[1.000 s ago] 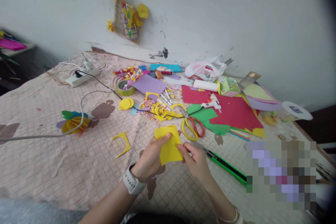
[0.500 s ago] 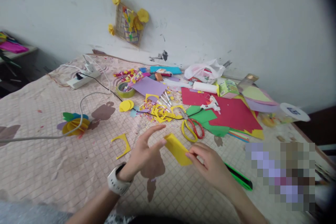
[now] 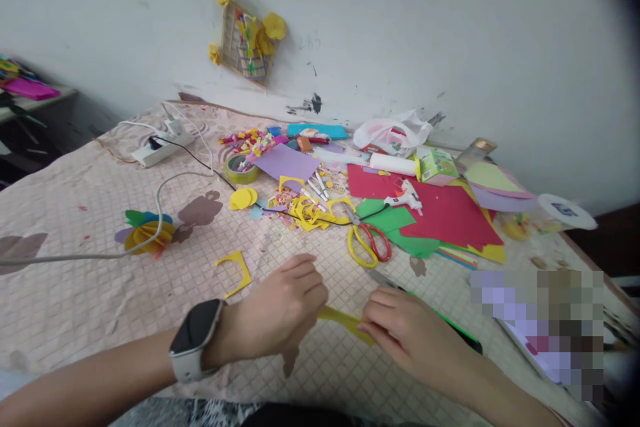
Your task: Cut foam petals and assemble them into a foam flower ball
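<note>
A piece of folded yellow paper (image 3: 345, 322) stretches between my two hands, low over the table's front part. My left hand (image 3: 285, 303), with a white watch on its wrist, closes on the paper's left end. The thumb and fingers of my right hand (image 3: 400, 327) pinch its right end. Just behind my right hand lies a green and black utility knife (image 3: 457, 332), its blade pointing left and partly hidden. Scissors (image 3: 369, 245) with yellow and red handles rest beyond my hands. To the left lies a yellow paper offcut (image 3: 243, 273) with a round cut-out.
Yellow paper circles (image 3: 243, 198), a purple sheet (image 3: 287, 163), red paper (image 3: 430, 213) and a white glue gun (image 3: 406, 197) lie farther back. A paper ball (image 3: 149, 235) and a power strip (image 3: 163, 149) sit left, with a grey cable trailing across. A blurred-out object fills the right.
My left hand has gone from spread fingers to a closed grip on the paper. The paper has come lower and now appears nearly edge-on. The knife's blade has come into view.
</note>
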{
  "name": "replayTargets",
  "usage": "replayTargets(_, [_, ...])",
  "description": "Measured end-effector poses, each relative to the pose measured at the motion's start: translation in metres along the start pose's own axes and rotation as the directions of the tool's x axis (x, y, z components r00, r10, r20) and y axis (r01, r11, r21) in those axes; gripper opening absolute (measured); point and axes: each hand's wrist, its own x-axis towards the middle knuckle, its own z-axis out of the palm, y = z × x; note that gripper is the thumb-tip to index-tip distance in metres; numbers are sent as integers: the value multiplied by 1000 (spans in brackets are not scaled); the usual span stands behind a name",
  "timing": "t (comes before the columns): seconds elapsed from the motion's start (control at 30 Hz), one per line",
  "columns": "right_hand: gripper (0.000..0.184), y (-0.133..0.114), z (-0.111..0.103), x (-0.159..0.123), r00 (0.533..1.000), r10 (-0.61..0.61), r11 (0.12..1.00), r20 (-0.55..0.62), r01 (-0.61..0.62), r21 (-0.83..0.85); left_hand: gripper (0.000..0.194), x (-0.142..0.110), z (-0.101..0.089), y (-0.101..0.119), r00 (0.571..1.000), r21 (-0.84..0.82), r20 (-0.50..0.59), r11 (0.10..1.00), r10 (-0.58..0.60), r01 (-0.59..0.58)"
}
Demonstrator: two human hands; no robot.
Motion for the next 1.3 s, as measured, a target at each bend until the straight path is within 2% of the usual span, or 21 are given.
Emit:
replayTargets(0.1, [28, 10, -7, -9, 998, 61, 998, -11, -61, 28, 21, -11, -14, -17, 980, 78, -121, 982, -161, 171])
replayTargets(0.17, [28, 12, -10, -7, 997, 72, 997, -2, -72, 16, 18, -9, -17, -17, 966, 59, -141, 972, -218, 228])
replayTargets(0.3, [25, 4, -10, 10, 1000, 16, 999, 25, -15, -44, 11, 10, -5, 5, 994, -89, -11, 990, -108, 107])
replayTargets(0.37, [21, -1, -9, 18, 1000, 23, 999, 22, -22, -40, 8, 18, 2, 14, 994, -139, 41, 985, -101, 106])
replayTargets(0.47, [12, -6, -9, 26, 999, 41, 999, -10, -41, 34, 15, 25, 7, 16, 989, -184, 56, 973, -134, 142])
replayTargets(0.53, [12, -6, -11, 31, 998, 55, 992, -8, -54, 116, 13, 28, 7, 12, 984, -227, 74, 958, -163, 176])
replayTargets(0.6, [17, -1, -14, 34, 996, 81, 967, 48, -90, 237, 12, 31, 6, 4, 965, -321, 154, 913, -213, 253])
replayTargets(0.73, [21, 23, -13, 37, 974, 133, 866, 183, -204, 456, 11, 36, 4, -18, 892, -520, 349, 732, -286, 439])
replayTargets(0.83, [26, 42, -5, 34, 968, 136, 842, 213, -226, 490, 17, 34, 9, -35, 873, -547, 399, 691, -282, 473])
replayTargets(0.93, [28, 50, 3, 32, 975, 119, 862, 186, -194, 468, 22, 29, 15, -47, 860, -538, 427, 686, -279, 490])
replayTargets(1.07, [31, 53, 5, 29, 995, 98, 933, 30, -103, 345, 20, 28, 12, -49, 877, -476, 357, 745, -322, 467])
replayTargets(1.13, [30, 54, 5, 27, 990, 75, 971, -116, -46, 235, 20, 28, 6, -46, 917, -400, 231, 827, -325, 394])
replayTargets(1.17, [29, 55, 6, 26, 980, 52, 984, -192, -17, 176, 21, 26, 5, -44, 950, -313, 127, 897, -285, 311])
replayTargets(1.23, [28, 57, 13, 23, 950, -13, 997, -312, 36, 70, 24, 19, 7, -41, 993, -20, -88, 997, -75, 74])
replayTargets(1.27, [28, 57, 19, 22, 937, -49, 998, -347, 62, 27, 24, 12, 12, -40, 985, 149, -161, 988, 65, -41])
replayTargets(1.3, [27, 57, 26, 20, 927, -85, 996, -366, 88, -8, 22, 3, 19, -40, 966, 273, -184, 954, 179, -124])
